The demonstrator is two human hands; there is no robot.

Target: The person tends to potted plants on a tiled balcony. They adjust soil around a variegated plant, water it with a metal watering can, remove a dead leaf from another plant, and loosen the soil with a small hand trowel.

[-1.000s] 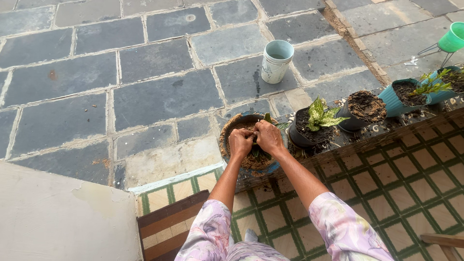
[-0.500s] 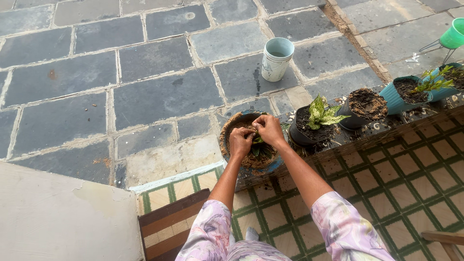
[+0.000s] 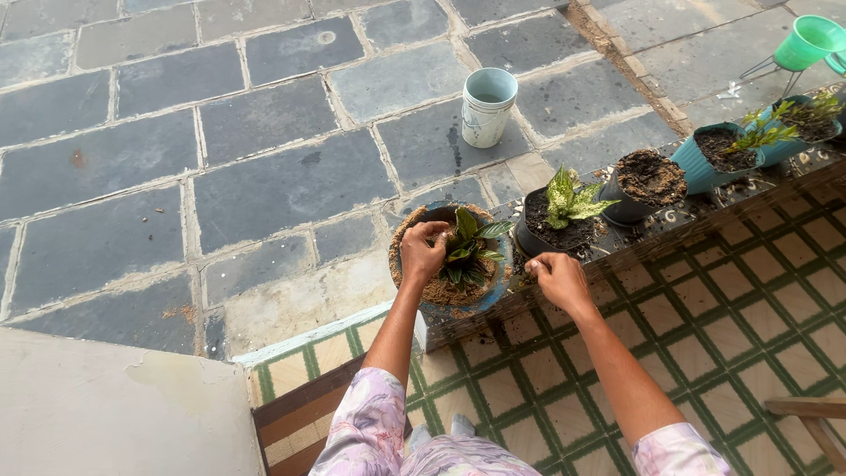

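**Hands at a row of pots on a low wall**

The left hand (image 3: 423, 251) rests in a round blue pot (image 3: 493, 295) filled with brown soil, its fingers curled closed against the soil at the pot's left rim, just beside a small green plant (image 3: 469, 249) that stands upright near the middle. Whether the fingers pinch soil or only press it, I cannot tell. The right hand (image 3: 557, 278) lies on the top of the low wall (image 3: 670, 234), to the right of the blue pot and just in front of a black pot (image 3: 529, 242) that holds a plant with pale speckled leaves (image 3: 567, 198). Its fingers are bent loosely downward and hold nothing that shows.

Further right along the wall stand another black pot with bare soil (image 3: 648, 181) and a teal pot (image 3: 696, 167) with a thin green sprout. A pale bucket (image 3: 486, 107) stands upright on the grey paving stones beyond the wall, well apart from the hands. A green cup (image 3: 806, 41) sits on a wire stand at the top right. Both sleeves are lilac with a flower print.
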